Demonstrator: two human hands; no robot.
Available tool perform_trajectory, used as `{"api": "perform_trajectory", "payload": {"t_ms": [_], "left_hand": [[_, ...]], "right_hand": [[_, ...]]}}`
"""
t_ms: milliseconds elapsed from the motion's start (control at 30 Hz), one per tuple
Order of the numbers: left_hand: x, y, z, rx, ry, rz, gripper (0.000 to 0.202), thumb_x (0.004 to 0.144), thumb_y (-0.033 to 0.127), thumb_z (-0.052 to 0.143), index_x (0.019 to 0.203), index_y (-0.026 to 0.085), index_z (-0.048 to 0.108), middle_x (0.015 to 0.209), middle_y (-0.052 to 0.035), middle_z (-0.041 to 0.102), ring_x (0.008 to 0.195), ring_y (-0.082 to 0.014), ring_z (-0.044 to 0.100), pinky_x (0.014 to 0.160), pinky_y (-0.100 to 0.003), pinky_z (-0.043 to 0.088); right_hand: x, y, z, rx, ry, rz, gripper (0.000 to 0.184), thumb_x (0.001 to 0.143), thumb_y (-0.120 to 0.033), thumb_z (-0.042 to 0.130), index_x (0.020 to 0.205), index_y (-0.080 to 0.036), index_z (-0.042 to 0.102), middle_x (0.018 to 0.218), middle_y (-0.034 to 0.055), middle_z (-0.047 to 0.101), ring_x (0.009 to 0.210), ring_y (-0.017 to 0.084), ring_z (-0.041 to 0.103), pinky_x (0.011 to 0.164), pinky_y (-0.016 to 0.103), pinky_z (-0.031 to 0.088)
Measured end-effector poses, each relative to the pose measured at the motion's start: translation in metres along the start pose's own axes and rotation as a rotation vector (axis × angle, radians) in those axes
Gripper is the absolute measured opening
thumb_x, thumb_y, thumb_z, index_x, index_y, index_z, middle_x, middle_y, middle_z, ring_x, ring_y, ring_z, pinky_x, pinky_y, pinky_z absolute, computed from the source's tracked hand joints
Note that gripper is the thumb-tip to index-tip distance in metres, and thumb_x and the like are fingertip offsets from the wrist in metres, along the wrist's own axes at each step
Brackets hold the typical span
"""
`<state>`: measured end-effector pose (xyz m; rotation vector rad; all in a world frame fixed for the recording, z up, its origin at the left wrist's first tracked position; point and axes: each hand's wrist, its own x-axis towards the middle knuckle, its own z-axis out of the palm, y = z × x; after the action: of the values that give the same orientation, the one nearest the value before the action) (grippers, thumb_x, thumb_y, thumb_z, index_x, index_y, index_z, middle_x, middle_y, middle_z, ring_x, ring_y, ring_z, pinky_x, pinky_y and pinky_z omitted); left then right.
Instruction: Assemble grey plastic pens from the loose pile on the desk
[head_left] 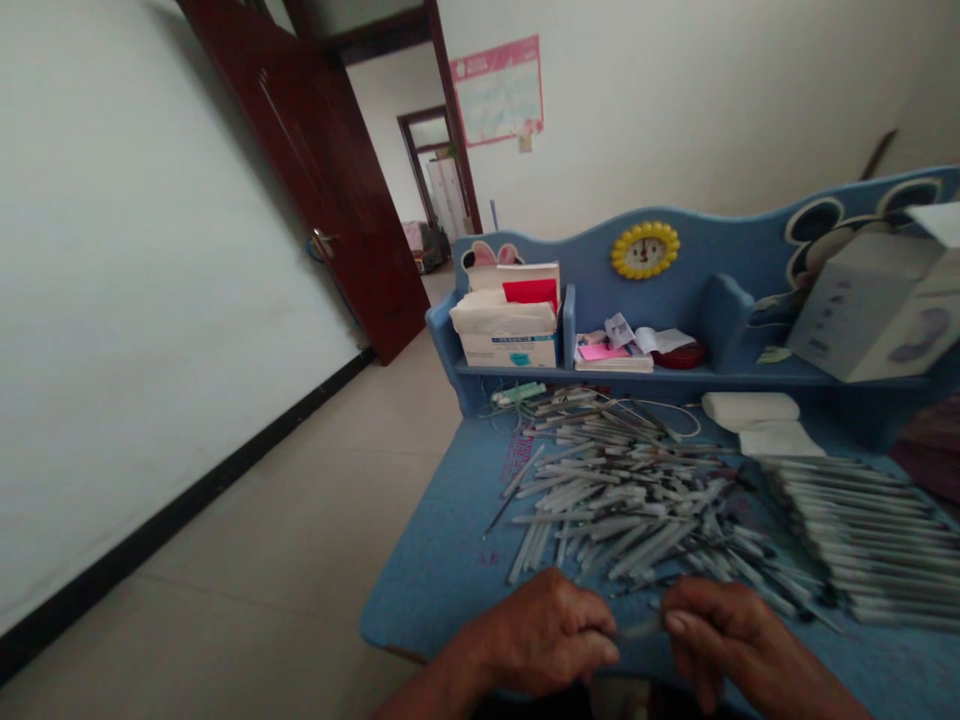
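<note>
At the desk's front edge, my left hand (547, 630) and my right hand (731, 630) are both closed, fingers pinched. Between them runs a slim translucent pen (639, 630), its left end in my left fingers and its right end in my right. Motion blurs it, so I cannot make out whether it is in one piece. Just beyond my hands spreads a loose heap of pens (630, 500), mostly with clear barrels and dark parts, lying in all directions. To the right, more pens (877, 540) lie side by side in a neat row.
The blue desk (427, 540) has a raised back shelf with a mask box (506, 345), papers (615, 362), a yellow clock (645, 250) and a white carton (877, 300). A white paper roll (751, 408) lies below the shelf. Left stands an open dark-red door (330, 190).
</note>
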<state>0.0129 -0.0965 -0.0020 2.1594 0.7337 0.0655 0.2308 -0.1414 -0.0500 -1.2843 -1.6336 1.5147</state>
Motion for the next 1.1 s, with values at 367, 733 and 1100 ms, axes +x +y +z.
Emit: {"api": "perform_trajectory", "payload": {"t_ms": [367,733,1100], "left_hand": [[0.002,0.003,-0.005,0.248,0.027,0.013,0.016,0.082,0.023,0.05,0.068,0.017,0.057,0.06,0.002,0.056,0.058,-0.0101,0.053,0.054,-0.019,0.031],[0.003,-0.001,-0.006,-0.057,-0.069,-0.097,0.02,0.081,0.02,0.045,0.065,0.017,0.057,0.055,0.0031,0.055,0.053,-0.0092,0.053,0.052,-0.016,0.034],[0.001,0.003,-0.008,-0.041,-0.078,-0.131,0.024,0.083,0.025,0.042,0.067,0.017,0.06,0.056,0.0018,0.058,0.054,-0.0102,0.055,0.053,-0.017,0.036]], "right_hand": [[0.005,0.005,0.0,0.04,0.04,0.014,0.05,0.084,-0.055,0.041,0.058,-0.015,0.054,0.043,-0.0013,0.051,0.038,0.011,0.054,0.039,0.019,0.033],[0.007,0.014,0.001,0.217,0.019,0.017,0.038,0.076,-0.052,0.056,0.074,-0.014,0.058,0.055,-0.0021,0.056,0.043,0.01,0.054,0.04,0.017,0.034],[0.009,0.007,0.005,0.194,0.036,0.04,0.038,0.076,-0.055,0.052,0.075,-0.016,0.052,0.056,-0.0027,0.058,0.041,0.009,0.054,0.038,0.016,0.034]]}}
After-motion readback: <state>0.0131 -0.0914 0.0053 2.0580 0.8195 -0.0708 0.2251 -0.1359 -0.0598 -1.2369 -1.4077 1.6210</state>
